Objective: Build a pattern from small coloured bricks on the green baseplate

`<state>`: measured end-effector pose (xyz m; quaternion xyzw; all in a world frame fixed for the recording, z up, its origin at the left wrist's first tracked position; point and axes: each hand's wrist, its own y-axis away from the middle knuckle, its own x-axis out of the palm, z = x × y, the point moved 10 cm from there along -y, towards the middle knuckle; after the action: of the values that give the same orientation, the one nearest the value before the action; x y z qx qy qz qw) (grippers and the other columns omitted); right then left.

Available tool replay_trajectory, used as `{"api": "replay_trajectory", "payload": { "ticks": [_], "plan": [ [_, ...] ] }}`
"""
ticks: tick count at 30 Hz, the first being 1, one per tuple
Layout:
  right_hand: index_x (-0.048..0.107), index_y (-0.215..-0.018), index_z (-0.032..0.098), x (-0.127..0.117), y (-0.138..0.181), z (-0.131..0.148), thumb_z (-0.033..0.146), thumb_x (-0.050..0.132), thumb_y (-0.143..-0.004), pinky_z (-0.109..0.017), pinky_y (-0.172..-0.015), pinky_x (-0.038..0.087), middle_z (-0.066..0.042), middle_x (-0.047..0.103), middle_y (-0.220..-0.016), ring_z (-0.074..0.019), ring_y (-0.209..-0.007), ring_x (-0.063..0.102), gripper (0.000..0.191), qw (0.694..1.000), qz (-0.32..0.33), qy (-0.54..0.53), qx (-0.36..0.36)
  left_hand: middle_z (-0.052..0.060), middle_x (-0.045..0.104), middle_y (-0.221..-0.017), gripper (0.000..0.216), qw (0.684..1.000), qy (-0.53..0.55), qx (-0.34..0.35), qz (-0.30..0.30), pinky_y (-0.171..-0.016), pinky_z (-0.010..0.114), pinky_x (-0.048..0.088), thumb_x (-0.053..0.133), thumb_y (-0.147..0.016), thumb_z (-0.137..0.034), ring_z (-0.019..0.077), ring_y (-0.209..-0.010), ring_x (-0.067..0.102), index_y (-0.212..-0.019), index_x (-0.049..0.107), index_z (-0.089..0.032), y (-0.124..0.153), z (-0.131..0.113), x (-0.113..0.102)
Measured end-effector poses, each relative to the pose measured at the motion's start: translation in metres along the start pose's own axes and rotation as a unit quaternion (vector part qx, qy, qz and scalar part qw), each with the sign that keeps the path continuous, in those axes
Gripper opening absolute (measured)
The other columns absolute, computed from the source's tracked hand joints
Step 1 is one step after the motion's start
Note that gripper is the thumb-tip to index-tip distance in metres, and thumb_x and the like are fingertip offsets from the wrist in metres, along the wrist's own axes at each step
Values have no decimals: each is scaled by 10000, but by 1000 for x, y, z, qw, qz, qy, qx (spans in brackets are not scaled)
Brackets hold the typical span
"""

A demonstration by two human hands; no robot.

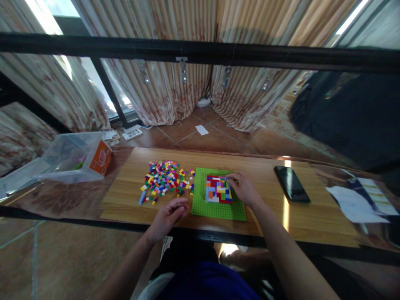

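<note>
A green studded baseplate (200,210) lies on the wooden board, carrying a low, multicoloured block of toy bricks (215,193). My right hand (243,189) reaches over the plate's right side, thumb and forefinger pinched on a small lilac brick at the block's back right corner. The fingers partly hide that spot. Near the plate's left edge, my left hand (170,214) hovers at the board's front, loosely curled, with a gap between thumb and fingers and nothing visible in it. Beyond it spreads a pile of loose small bricks (164,177) in many colours.
A black phone (292,184) rests on the board (262,166) at right, with white papers (356,204) past it. On the left stands a clear plastic bin (73,152) with an orange label. A dark rail (200,52) crosses before the curtains (184,91).
</note>
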<state>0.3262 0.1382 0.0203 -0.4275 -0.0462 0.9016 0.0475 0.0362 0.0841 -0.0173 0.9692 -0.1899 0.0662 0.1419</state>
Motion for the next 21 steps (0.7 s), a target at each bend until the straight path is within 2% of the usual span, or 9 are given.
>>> {"api": "replay_trajectory", "payload": {
  "ticks": [13, 21],
  "plan": [
    [748, -985, 226, 5, -7, 9, 247, 508, -910, -310, -869, 464, -70, 727, -1007, -208, -936, 646, 252, 993, 81, 79, -27, 32, 716, -907, 366, 1000, -10, 10, -6, -725, 247, 512, 733, -792, -345, 111, -745, 637, -1107, 654, -177, -1, -1, -1],
    [760, -1005, 233, 5, -4, 8, 303, 484, -928, -340, -867, 499, -79, 757, -1034, -231, -964, 675, 295, 996, 63, 59, -31, 39, 715, -897, 365, 1000, -13, 14, -6, -692, 246, 508, 725, -789, -377, 112, -719, 627, -1085, 654, -175, -2, 2, -1]
  ]
}}
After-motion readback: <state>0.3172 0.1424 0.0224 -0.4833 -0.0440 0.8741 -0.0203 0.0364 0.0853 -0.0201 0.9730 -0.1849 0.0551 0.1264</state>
